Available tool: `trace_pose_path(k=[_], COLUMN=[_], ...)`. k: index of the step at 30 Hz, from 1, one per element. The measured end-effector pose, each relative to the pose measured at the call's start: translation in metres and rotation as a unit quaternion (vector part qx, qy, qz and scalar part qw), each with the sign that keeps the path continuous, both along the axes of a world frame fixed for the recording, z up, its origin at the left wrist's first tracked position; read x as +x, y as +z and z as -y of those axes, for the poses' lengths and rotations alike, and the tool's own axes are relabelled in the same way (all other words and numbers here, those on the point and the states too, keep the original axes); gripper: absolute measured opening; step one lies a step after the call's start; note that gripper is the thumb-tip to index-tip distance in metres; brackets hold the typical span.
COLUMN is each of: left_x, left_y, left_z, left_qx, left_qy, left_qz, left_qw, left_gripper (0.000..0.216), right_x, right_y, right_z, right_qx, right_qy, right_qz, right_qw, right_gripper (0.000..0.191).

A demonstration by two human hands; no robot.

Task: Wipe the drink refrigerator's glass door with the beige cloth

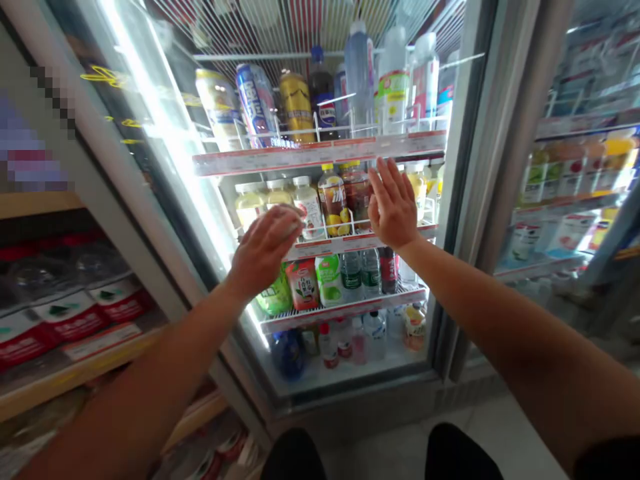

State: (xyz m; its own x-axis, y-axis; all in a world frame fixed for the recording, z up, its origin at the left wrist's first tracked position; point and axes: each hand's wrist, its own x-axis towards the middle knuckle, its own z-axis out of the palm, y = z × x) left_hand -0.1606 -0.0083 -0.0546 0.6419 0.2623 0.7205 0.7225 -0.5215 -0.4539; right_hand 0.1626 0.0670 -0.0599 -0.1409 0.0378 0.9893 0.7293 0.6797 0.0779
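Observation:
In the head view, my left hand [267, 247] is held up before the middle shelf of a lit drinks fridge, its fingers stretched toward the right. It partly covers white-capped bottles, the nearest a pale bottle [309, 210]. My right hand [395, 203] is raised with straight fingers pointing up, in front of a dark tea bottle [356, 193]. Neither hand visibly holds anything. Between them stands a yellow-capped lemon tea bottle [333, 200]. Whether either hand touches a bottle or the glass cannot be made out.
Cans and bottles, among them a gold can [297, 103], line the upper shelf [320, 155]. Below are a red pack [303, 285] and a green-labelled bottle [329, 281]. Store shelving [80, 370] stands left, another fridge [565, 200] right. My knees [295, 453] show below.

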Motion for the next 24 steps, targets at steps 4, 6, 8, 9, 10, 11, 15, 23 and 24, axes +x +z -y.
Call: trace_pose_path(k=[4, 6, 8, 9, 10, 11, 15, 23, 24], left_x=[-0.002, -0.006, -0.004, -0.001, 0.006, 0.014, 0.056, 0.067, 0.057], left_y=[0.003, 0.019, 0.030, 0.031, 0.029, 0.024, -0.001, 0.003, 0.004], left_z=[0.002, 0.001, 0.001, 0.000, 0.000, 0.000, 0.002, 0.004, 0.006], left_qx=[0.015, 0.053, 0.088, 0.094, 0.092, 0.085, 0.063, 0.018, 0.018], left_qy=[0.001, 0.036, 0.074, 0.087, 0.091, 0.086, -0.013, -0.058, -0.048], left_qz=[-0.048, 0.060, 0.184, 0.227, 0.247, 0.241, 0.103, 0.129, 0.104], left_qw=[0.999, 0.996, 0.976, 0.966, 0.960, 0.963, 0.993, 0.990, 0.993], left_gripper=[0.048, 0.046, 0.047, 0.047, 0.047, 0.048, 0.059, 0.075, 0.075], right_x=[0.000, 0.000, 0.000, 0.000, -0.001, -0.002, -0.017, -0.058, -0.058], right_y=[0.000, -0.001, -0.002, -0.003, -0.003, -0.003, -0.001, 0.007, 0.002], right_z=[0.001, 0.000, -0.001, -0.001, 0.000, 0.003, 0.030, 0.061, 0.058], right_qx=[-0.002, -0.001, 0.004, 0.008, 0.012, 0.016, 0.019, -0.005, -0.005], right_qy=[0.002, 0.007, 0.010, 0.011, 0.010, 0.008, 0.016, 0.033, 0.029], right_qz=[0.002, 0.000, -0.001, -0.002, -0.004, -0.006, 0.060, 0.286, 0.292], right_qw=[1.000, 1.000, 1.000, 1.000, 1.000, 1.000, 0.998, 0.958, 0.956], right_gripper=[0.062, 0.063, 0.063, 0.064, 0.065, 0.067, 0.076, 0.070, 0.068])
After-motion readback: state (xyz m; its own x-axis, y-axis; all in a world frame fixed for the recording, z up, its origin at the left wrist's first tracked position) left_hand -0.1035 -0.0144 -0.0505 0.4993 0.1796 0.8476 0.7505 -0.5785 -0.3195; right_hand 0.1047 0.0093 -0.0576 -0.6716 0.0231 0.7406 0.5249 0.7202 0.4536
